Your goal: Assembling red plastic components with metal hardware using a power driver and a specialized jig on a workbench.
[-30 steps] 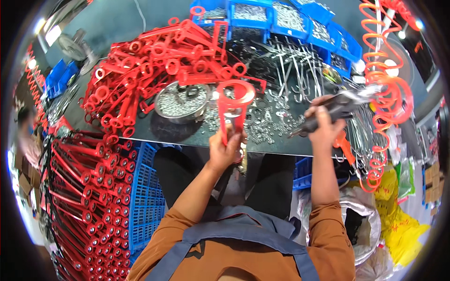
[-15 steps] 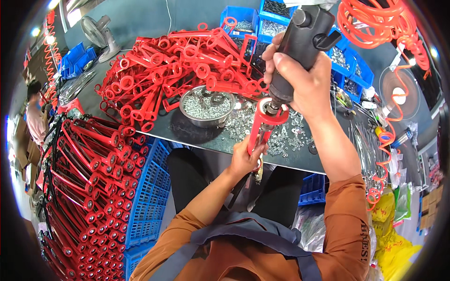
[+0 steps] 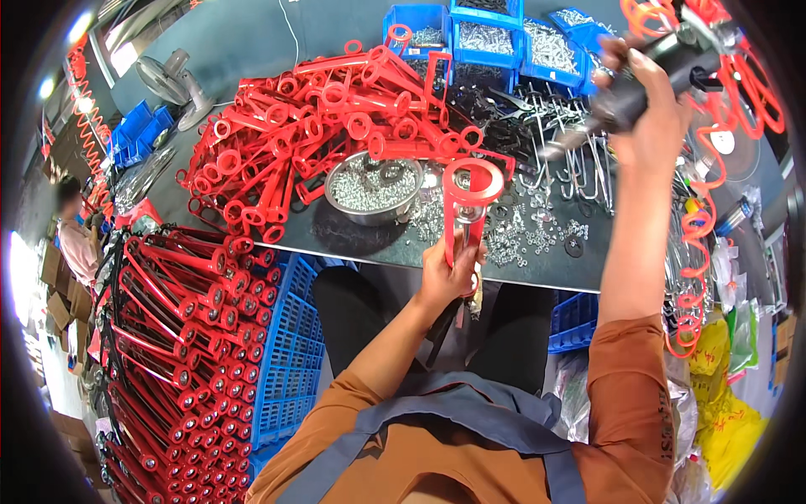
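Gripping the red frame (image 3: 468, 214) upright, the left hand (image 3: 447, 277) sits below the right hand (image 3: 651, 101), clenched on a black power tool (image 3: 625, 92).

Sleeves: my rust-orange long sleeves (image 3: 625, 395), pushed up the forearms.
Apron: grey-blue fabric apron straps (image 3: 470, 420) across my chest.
Hands: bare, ungloved.

a metal bowl (image 3: 372, 186) of small hardware sits beside piled red frames (image 3: 285, 143), below blue bins (image 3: 487, 38).

Assembly workshop: screw bins (image 3: 487, 38), red frames (image 3: 277, 151).
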